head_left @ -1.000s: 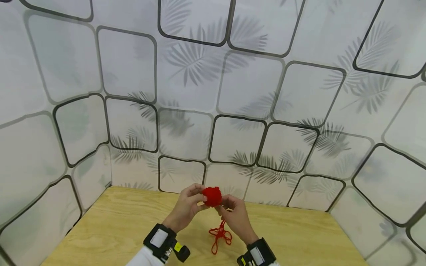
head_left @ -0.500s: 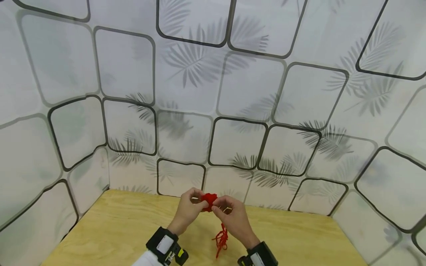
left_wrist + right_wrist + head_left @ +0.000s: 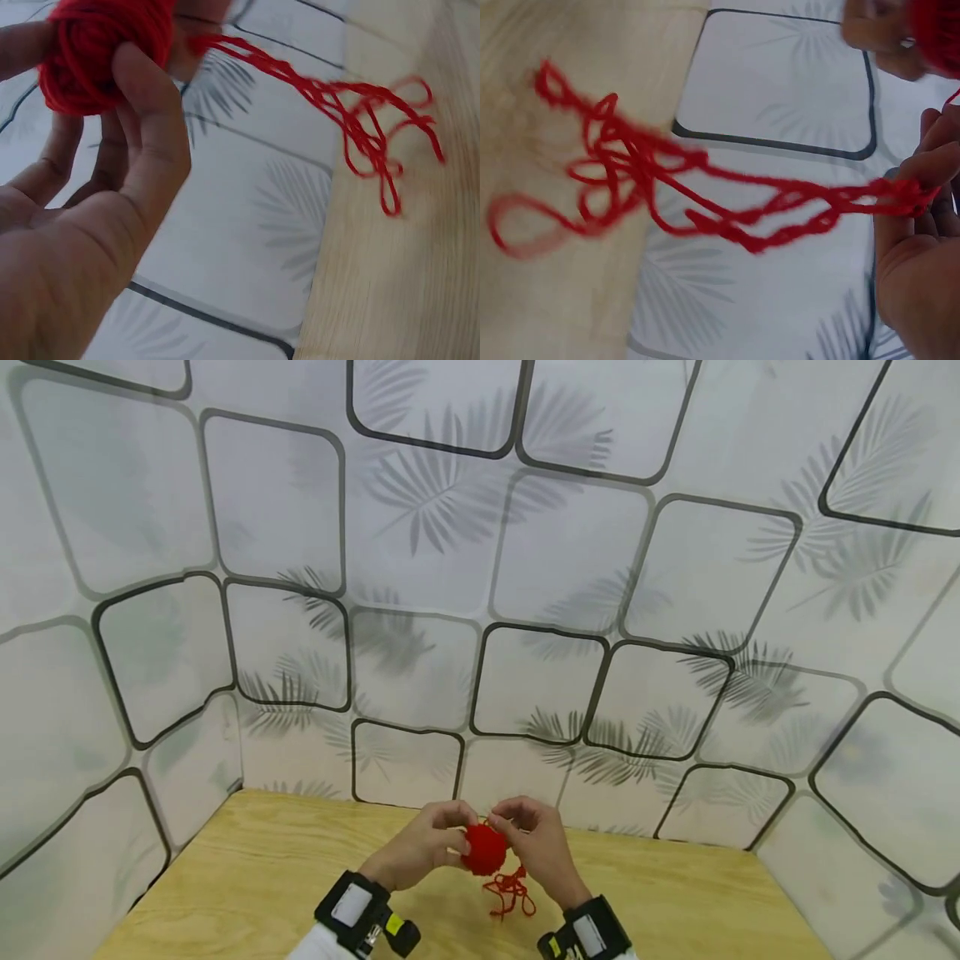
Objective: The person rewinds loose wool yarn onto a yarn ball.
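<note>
A red yarn ball (image 3: pixel 485 850) is held between the thumb and fingers of my left hand (image 3: pixel 422 847), above the wooden table. In the left wrist view the strands of the yarn ball (image 3: pixel 101 52) show wound round and round. My right hand (image 3: pixel 542 843) is close on the ball's right side and pinches red yarn near its top. Looped, tangled yarn (image 3: pixel 512 892) dangles below the right hand; in the right wrist view this loose yarn (image 3: pixel 630 161) trails out from the fingers, partly blurred.
The light wooden table (image 3: pixel 285 868) spreads out beneath both hands. Behind it and at both sides rises a pale wall covering (image 3: pixel 420 668) printed with dark rounded squares and grey leaves. Each wrist wears a black strap with a camera (image 3: pixel 360 906).
Both hands have come slightly lower with the yarn ball, which has turned. The right hand shifted from the ball's side to its top edge. The hanging yarn swung about.
</note>
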{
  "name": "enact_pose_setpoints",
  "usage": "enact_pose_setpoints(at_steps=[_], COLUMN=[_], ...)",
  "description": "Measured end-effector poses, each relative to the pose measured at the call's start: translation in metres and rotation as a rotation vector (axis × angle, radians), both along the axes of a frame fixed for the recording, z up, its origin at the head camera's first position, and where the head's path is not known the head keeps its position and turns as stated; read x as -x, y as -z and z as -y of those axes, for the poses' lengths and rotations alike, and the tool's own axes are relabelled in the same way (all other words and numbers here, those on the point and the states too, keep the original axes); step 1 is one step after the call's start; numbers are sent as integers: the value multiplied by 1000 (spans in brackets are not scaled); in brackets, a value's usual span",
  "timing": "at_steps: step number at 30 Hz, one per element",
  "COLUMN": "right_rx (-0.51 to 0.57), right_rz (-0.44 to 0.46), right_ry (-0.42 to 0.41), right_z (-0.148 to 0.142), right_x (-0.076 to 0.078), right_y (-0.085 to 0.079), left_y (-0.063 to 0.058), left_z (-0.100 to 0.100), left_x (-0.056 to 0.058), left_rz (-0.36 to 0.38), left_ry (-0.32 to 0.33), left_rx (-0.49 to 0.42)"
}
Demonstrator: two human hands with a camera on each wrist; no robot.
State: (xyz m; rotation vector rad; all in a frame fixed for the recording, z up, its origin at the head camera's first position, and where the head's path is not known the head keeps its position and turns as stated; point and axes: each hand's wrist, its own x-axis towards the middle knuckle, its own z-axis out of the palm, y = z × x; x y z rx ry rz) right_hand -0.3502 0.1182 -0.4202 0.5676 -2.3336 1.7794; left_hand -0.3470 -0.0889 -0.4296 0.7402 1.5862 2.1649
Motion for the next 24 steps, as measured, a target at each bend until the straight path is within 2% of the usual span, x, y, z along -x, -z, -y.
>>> enact_pose_setpoints(at_steps=[1, 3, 8, 10, 12, 15, 17, 20, 21, 24], right_rx=[10, 24, -3, -40, -74, -109, -104, -81, -70, -34], right_rz=[39, 94, 104, 72, 31, -31, -62, -89, -96, -114], right_ry=[-3, -12, -37, -47, -61, -82, -84, -62, -50, -23], right_z=[0, 1, 4, 5, 7, 8, 8, 7, 6, 2], right_x=[-1, -2, -8, -10, -14, -17, -18, -17, -16, -13], right_y=[3, 9, 13, 12, 9, 1, -5, -14, -16, -20], left_y=[-1, -3, -5, -4, -3, 2, 5, 10, 10, 10], left_z=[0, -1, -7, -10, -12, -14, -14, -13, -12, -10], left_x=[0, -1, -1, 0, 0, -1, -2, -5, -6, -9], left_rz=[16, 47, 83, 54, -9, -157, -254, -341, -346, -300], left_ry=[-12, -82, -375, -489, -579, -677, -694, -622, -579, -440], left_rx=[-34, -91, -136, -115, -63, 100, 223, 351, 366, 360])
